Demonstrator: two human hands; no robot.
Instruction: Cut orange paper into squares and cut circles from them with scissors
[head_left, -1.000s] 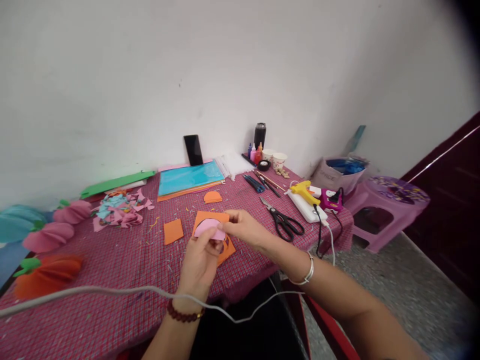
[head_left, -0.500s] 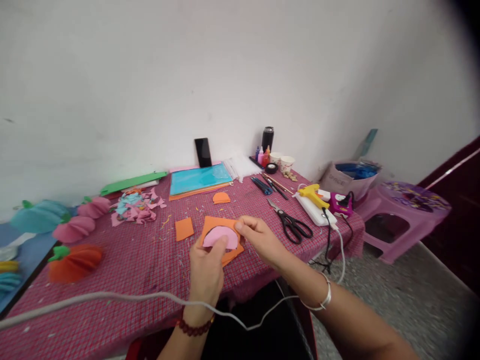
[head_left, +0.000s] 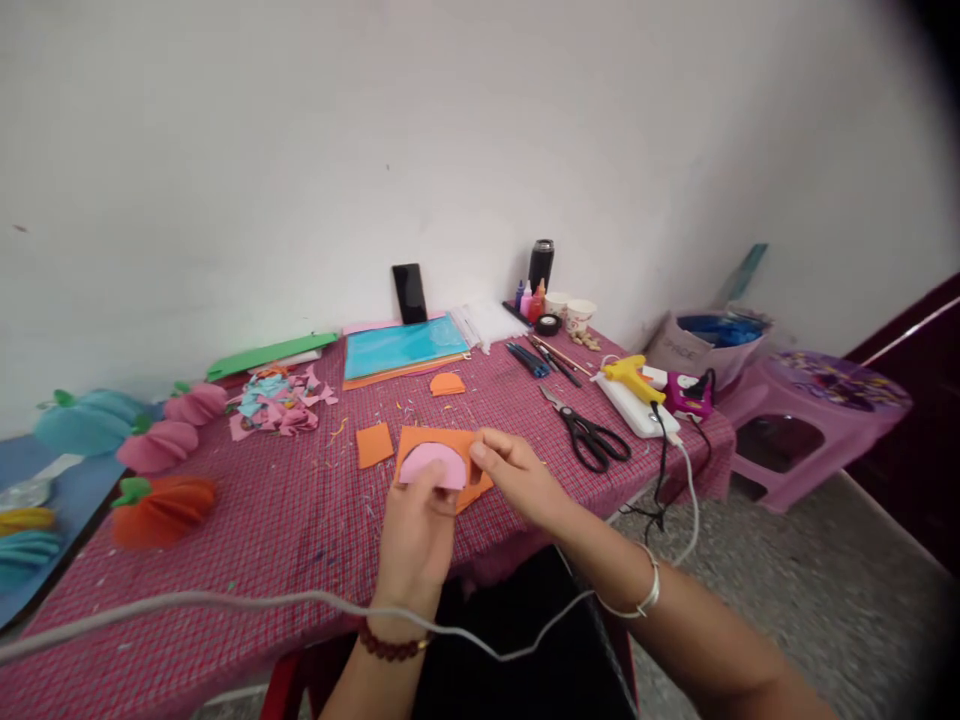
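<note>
With thumb on top, my left hand [head_left: 420,530] grips a pink paper half circle [head_left: 439,460] flat against a sheet of orange paper [head_left: 420,436]. My right hand [head_left: 510,470] pinches the right edge of that same orange sheet between thumb and fingers. Below and to the right, more orange paper [head_left: 474,490] lies on the table, partly covered by my hands. To the left rests a small orange rectangle [head_left: 374,445]. Farther back lies a stack of orange half circles [head_left: 448,384]. Black-handled scissors [head_left: 589,435] lie open to the right of my right hand.
Paper pumpkins [head_left: 165,510] stand at the left, near a pile of paper scraps [head_left: 281,400]. Blue sheets [head_left: 405,345] and a phone [head_left: 409,293] are at the wall. A yellow glue gun [head_left: 634,378] rests on a white power bank [head_left: 637,408]. A white cable [head_left: 300,598] crosses in front.
The orange sheet and pink half circle have shifted slightly left and up, held in both hands. More of the orange paper beneath now shows. The whole view has moved a little.
</note>
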